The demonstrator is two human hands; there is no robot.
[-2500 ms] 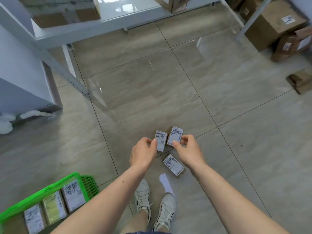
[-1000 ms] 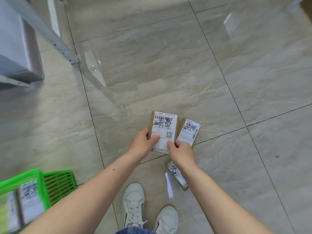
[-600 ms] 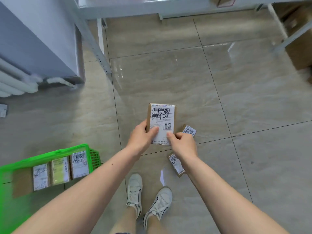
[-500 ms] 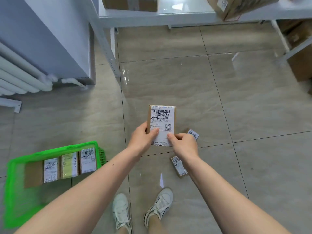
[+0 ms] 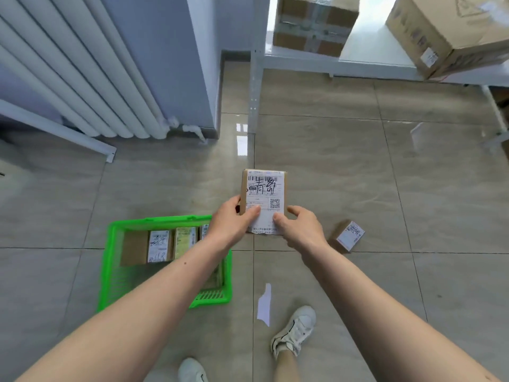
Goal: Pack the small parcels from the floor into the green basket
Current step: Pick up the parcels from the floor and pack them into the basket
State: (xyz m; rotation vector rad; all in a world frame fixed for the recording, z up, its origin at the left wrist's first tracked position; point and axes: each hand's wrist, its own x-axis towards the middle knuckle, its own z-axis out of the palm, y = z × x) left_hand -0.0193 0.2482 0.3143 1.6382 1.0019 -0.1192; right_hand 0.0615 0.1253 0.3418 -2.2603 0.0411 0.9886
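I hold a flat brown parcel with a white shipping label upright in front of me, above the floor. My left hand grips its lower left edge, thumb on the label. My right hand pinches its lower right corner. The green basket stands on the floor below my left forearm. Several labelled parcels lie in a row along its far side. Another small brown parcel lies on the tiles just right of my right hand.
A white radiator and a grey wall fill the upper left. A white shelf with large cardboard boxes stands at the back, its leg reaching the floor. A paper scrap lies near my shoes.
Both hands lifted one parcel off the floor and carried it left. The basket, earlier far to the left, now lies under my left forearm. A small parcel stays on the tiles.
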